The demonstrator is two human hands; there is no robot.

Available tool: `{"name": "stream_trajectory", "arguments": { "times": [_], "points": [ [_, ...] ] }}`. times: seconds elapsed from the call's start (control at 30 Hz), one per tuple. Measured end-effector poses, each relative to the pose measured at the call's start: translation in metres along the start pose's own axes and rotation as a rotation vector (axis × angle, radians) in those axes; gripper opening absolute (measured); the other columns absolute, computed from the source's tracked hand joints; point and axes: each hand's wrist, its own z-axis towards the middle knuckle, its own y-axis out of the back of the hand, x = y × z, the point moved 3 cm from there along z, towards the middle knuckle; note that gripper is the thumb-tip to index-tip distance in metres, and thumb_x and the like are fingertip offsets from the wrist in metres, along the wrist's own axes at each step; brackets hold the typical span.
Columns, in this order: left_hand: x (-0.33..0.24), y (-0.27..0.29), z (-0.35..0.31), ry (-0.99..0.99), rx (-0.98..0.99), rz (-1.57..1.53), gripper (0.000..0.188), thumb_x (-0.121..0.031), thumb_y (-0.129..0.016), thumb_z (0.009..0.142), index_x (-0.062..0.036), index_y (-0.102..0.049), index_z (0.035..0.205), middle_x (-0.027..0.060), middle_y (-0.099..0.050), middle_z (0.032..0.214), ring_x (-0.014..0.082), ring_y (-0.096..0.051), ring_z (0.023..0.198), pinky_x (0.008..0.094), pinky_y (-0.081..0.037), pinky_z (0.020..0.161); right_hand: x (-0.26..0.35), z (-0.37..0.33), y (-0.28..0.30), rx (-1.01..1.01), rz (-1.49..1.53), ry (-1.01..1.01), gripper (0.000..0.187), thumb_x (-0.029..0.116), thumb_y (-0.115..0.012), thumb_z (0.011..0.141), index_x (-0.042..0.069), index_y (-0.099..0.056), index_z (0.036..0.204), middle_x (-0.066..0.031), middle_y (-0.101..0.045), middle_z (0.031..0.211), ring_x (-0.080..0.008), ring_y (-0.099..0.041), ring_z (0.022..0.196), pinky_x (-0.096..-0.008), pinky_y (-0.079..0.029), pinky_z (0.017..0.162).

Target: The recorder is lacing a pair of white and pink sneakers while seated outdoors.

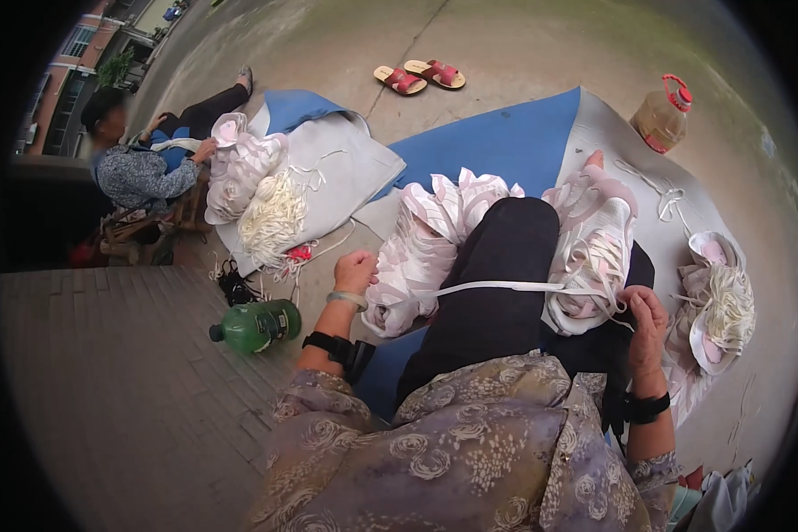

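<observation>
A white and pink sneaker upper [585, 262] lies against the right side of my dark-trousered knee, with white lacing across its front. From it a white shoelace [496, 285] stretches nearly straight over the knee toward my left hand [356, 271], which is closed at its left end; the lace blurs into the pale pieces there. My right hand [645, 310] pinches by the upper's right edge, where a thin loop of lace shows at the fingertips. Beside the knee on the left sits a stack of similar uppers [408, 257].
A blue and grey sheet [496, 142] covers the ground ahead. More uppers with bundled laces [723, 310] lie at right. Left are a green bottle [262, 326] and a lace pile [275, 213], near a seated person [142, 168]. Red sandals [421, 77] and a jug [663, 117] stand farther off.
</observation>
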Motion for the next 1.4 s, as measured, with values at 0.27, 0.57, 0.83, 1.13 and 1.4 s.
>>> {"name": "stream_trajectory", "arguments": {
  "times": [0.27, 0.57, 0.83, 1.13, 1.4],
  "points": [
    [0.089, -0.013, 0.013, 0.005, 0.218, 0.353, 0.025, -0.018, -0.056, 0.07, -0.0098, -0.065, 0.092, 0.0121, -0.064, 0.09, 0.0264, -0.059, 0.091, 0.034, -0.044, 0.08, -0.036, 0.008, 0.023, -0.222, 0.146, -0.169, 0.012, 0.015, -0.054, 0.087, 0.006, -0.057, 0.093, 0.0014, -0.055, 0.08, -0.0063, -0.055, 0.07, -0.0195, -0.047, 0.062],
    [0.067, -0.024, 0.001, -0.324, 0.281, 0.633, 0.023, -0.023, -0.048, 0.075, -0.0058, -0.062, 0.072, 0.0109, -0.062, 0.071, 0.0267, -0.059, 0.072, 0.0347, -0.045, 0.069, -0.033, 0.015, 0.035, -0.277, 0.072, -0.126, 0.013, 0.014, -0.053, 0.087, 0.005, -0.056, 0.095, 0.0008, -0.056, 0.077, -0.0056, -0.053, 0.068, -0.0183, -0.045, 0.062],
    [-0.028, -0.01, 0.009, -0.198, -0.053, -0.1, 0.036, -0.025, -0.048, 0.088, -0.0001, -0.052, 0.063, 0.0022, -0.045, 0.051, 0.0101, -0.044, 0.046, 0.0247, -0.04, 0.049, -0.015, 0.016, 0.023, -0.237, -0.026, 0.006, 0.011, 0.011, -0.051, 0.088, 0.003, -0.057, 0.093, 0.0005, -0.055, 0.074, -0.0052, -0.051, 0.066, -0.0184, -0.042, 0.061],
    [-0.136, -0.024, -0.001, -0.519, 0.216, -0.178, 0.031, -0.017, -0.048, 0.088, -0.0021, -0.05, 0.062, -0.0009, -0.036, 0.048, 0.0085, -0.035, 0.044, 0.0238, -0.03, 0.043, 0.003, 0.03, 0.019, -0.202, -0.039, 0.012, 0.011, 0.013, -0.053, 0.087, 0.004, -0.057, 0.092, 0.0004, -0.056, 0.072, -0.0051, -0.05, 0.064, -0.0182, -0.041, 0.061],
    [-0.025, -0.009, 0.012, -0.362, 0.342, 0.208, 0.023, -0.019, -0.056, 0.073, -0.0006, -0.057, 0.06, 0.0107, -0.053, 0.054, 0.0158, -0.052, 0.049, 0.0294, -0.04, 0.049, 0.061, 0.077, 0.005, -0.096, -0.145, 0.081, 0.012, 0.012, -0.052, 0.087, 0.003, -0.057, 0.094, 0.0003, -0.055, 0.073, -0.0063, -0.049, 0.066, -0.0195, -0.04, 0.063]
  ]
}}
